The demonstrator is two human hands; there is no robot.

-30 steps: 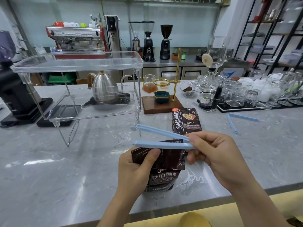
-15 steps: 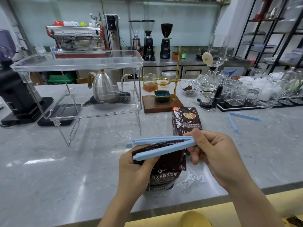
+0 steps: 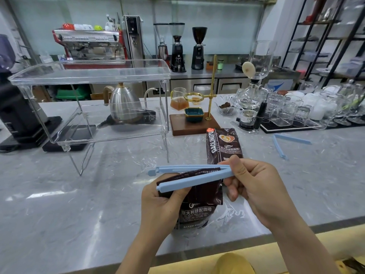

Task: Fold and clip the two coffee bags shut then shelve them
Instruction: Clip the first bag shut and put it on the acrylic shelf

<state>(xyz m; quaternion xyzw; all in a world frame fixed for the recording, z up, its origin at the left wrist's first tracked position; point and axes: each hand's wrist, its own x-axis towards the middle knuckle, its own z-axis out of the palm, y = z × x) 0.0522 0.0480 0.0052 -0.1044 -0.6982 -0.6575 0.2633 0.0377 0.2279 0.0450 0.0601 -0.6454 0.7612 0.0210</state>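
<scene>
In open clip (image 3: 189, 176): coffee bag (image 3: 199, 202) (folded)

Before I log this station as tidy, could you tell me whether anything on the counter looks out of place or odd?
Nothing looks spilled or damaged. The second coffee bag lies flat on the counter, unclipped, and a spare blue clip lies splayed open to its right. The clear shelf holds neither bag yet.

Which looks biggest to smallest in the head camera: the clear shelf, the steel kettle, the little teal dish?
1. Clear plastic two-tier shelf
2. Silver steel gooseneck kettle, seen behind the shelf
3. Small teal square dish

All three sit about equally far away, so the order seems safe.
</scene>
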